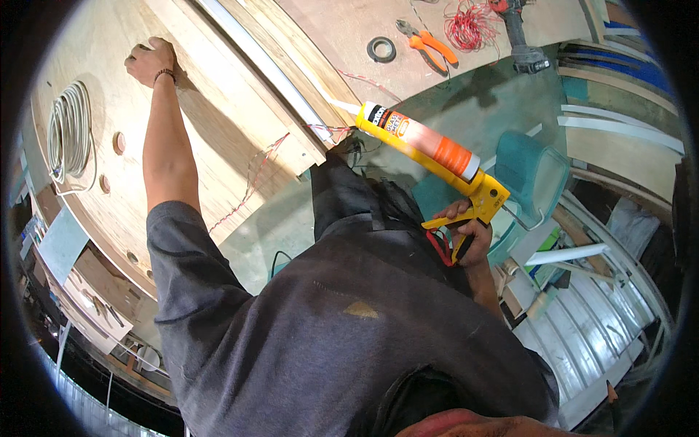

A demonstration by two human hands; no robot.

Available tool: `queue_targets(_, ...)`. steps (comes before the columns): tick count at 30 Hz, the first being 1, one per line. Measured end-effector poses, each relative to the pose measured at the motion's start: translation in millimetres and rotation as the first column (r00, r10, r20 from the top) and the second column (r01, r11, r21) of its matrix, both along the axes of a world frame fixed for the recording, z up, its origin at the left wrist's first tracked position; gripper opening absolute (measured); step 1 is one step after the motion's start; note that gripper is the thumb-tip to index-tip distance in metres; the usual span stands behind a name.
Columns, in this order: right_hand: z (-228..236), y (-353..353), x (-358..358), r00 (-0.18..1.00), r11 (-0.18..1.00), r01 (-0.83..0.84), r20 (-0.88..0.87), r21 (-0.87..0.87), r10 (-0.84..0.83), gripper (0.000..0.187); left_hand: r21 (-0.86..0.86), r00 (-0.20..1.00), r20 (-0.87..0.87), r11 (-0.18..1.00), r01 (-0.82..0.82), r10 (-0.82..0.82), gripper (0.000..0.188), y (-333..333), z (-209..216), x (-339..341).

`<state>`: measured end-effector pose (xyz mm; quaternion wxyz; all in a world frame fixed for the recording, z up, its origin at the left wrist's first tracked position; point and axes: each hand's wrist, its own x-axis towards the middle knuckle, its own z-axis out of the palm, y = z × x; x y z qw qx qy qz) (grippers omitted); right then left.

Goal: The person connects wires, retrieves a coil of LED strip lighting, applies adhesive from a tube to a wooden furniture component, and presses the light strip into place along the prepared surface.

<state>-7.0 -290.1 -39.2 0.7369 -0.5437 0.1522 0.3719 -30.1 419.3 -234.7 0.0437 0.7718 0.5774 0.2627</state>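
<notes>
Past our grey shirt (291,342), our right hand (477,237) wraps round the glue gun (415,154), holding it up by the bench (116,95), where our left hand (151,60) leans, maybe for balance, its grip hard to tell.

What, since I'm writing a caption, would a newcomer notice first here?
The yellow caulking gun in the right hand, right of centre, would probably catch the eye first. Then come the orange-handled pliers and tangled red wire along the top, and the coiled pale cable on the wooden panel at far left.
</notes>
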Motion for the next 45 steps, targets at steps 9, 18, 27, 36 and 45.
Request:
queue_targets(9, -4.8, -17.7, -28.7, 0.999, 0.998, 0.052, -0.016, 0.03, -0.052, 0.038, -0.024, 0.999, -0.054, 1.0, -0.006, 0.004, 0.064, 2.1, 3.0, 4.1)
queue_targets(18, 9.2, -20.3, -43.1, 0.995, 0.995, 0.097, 0.042, -0.02, -0.096, 0.057, 0.007, 0.999, -0.04, 1.0, -0.023, 0.023, 0.061, 13.1, -9.7, -0.9)
queue_targets(27, 103.2, 27.3, -10.5, 0.952, 0.908, -0.141, 0.196, -0.396, 0.233, 0.051, -0.039, 0.997, -0.067, 0.998, -0.045, 0.042, 0.06, 1.2, 4.6, 4.0)
queue_targets(36, 158.3, 86.7, 59.9, 0.757, 0.802, -0.292, 0.387, -0.52, 0.526, 0.035, -0.082, 1.0, 0.023, 0.997, -0.018, 0.019, 0.051, -26.6, 28.2, 7.8)
queue_targets(45, 37.5, 258.2, 285.9, -0.652, 0.707, 0.171, 0.459, -0.686, 0.603, 0.063, -0.228, 0.759, 0.651, 0.953, 0.202, -0.005, 0.045, -44.8, 37.0, -30.6)
